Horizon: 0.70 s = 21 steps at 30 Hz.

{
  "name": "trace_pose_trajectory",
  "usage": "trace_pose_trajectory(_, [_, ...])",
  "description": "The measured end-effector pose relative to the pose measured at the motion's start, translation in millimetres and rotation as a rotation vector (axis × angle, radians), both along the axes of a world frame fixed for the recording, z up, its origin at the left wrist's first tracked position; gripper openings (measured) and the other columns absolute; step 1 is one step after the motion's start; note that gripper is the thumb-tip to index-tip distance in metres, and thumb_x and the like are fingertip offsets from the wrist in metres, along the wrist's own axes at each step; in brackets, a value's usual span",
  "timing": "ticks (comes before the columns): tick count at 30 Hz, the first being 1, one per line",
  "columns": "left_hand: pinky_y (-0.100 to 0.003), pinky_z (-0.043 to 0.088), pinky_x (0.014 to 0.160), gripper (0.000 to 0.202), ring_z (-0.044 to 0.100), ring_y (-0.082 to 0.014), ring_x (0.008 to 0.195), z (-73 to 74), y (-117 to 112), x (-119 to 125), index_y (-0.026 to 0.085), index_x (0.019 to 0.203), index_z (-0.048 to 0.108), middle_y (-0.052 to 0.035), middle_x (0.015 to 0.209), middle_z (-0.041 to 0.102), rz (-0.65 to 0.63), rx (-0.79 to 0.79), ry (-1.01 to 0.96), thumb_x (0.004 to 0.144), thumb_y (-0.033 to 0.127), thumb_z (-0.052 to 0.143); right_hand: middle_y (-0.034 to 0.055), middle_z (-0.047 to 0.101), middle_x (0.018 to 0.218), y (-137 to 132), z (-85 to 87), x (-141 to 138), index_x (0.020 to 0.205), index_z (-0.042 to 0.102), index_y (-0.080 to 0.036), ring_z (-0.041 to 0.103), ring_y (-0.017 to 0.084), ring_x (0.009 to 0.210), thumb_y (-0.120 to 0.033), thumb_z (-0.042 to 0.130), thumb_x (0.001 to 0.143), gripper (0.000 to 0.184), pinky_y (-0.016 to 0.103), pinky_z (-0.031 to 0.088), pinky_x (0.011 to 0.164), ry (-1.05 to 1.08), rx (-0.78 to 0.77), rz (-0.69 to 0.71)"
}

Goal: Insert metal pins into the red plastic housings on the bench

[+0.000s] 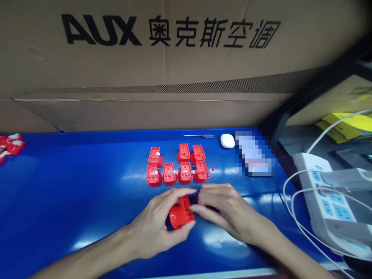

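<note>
My left hand [158, 221] is closed around a red plastic housing [178, 214] with a round cup-like base, tilted so that its open side faces right. The fingers and thumb of my right hand [221, 205] are pinched together at that open side. Whatever they grip is too small and hidden to make out. Beyond my hands stand several similar red housings [168, 173] in two rows, recessed sides up. Most of them carry a small white and metallic piece, while two in the back row [184, 152] show none.
At the back lies a small screwdriver [203, 136], beside a white rounded case [227, 141] and a pixelated phone-like object [255, 155]. A power strip [328, 193] with white cables is on the right. Red and white parts [11, 145] sit far left. A cardboard box [162, 69] walls off the back.
</note>
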<state>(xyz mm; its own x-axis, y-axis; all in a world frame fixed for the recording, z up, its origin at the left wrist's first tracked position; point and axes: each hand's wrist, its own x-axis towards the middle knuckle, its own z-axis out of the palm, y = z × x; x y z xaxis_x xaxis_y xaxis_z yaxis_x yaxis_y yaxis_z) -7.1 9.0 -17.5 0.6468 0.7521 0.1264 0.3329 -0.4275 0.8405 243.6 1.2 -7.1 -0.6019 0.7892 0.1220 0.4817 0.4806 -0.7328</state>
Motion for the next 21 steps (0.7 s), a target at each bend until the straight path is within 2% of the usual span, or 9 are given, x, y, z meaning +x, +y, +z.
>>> trace_pose_trajectory(7, [-0.030,0.061,0.090,0.058,0.075,-0.0178,0.098,-1.1,0,-1,0.027,0.149,0.053,-0.0031,0.120,0.076,-0.001,-0.016,0.019,0.095,0.023,0.074,-0.0005,0.061,0.078,-1,0.7,0,0.084,0.062,-0.020,0.052,0.015,0.071,-0.039,0.053,0.118,0.040,0.030,0.036,0.071,0.029,0.005,-0.017])
trace_pose_trajectory(12, [-0.029,0.060,0.087,0.052,0.074,-0.0167,0.095,-0.4,0,0,0.029,0.145,0.054,-0.0015,0.118,0.076,-0.013,-0.029,0.006,0.097,0.023,0.073,-0.0036,0.062,0.077,-1,7.6,3,0.098,0.067,-0.021,0.054,0.014,0.069,-0.044,0.063,0.113,0.027,0.029,0.040,0.072,0.029,-0.098,-0.034])
trace_pose_trajectory(16, [-0.029,0.060,0.086,0.049,0.073,-0.0163,0.093,0.8,1,0,0.028,0.143,0.055,-0.0011,0.116,0.076,0.003,-0.063,0.025,0.097,0.023,0.072,-0.0036,0.066,0.081,1,12.6,5,0.109,0.069,-0.023,0.058,0.014,0.072,-0.038,0.061,0.113,0.017,0.030,0.043,0.076,-0.005,-0.114,-0.008])
trace_pose_trajectory(21, [-0.030,0.060,0.087,0.048,0.074,-0.0173,0.094,1.3,1,0,0.027,0.143,0.056,-0.0025,0.117,0.076,0.003,-0.063,0.027,0.098,0.025,0.072,-0.0005,0.070,0.089,2,13.1,5,0.103,0.067,-0.023,0.060,0.017,0.077,-0.037,0.055,0.116,0.023,0.031,0.043,0.075,-0.024,-0.086,0.025])
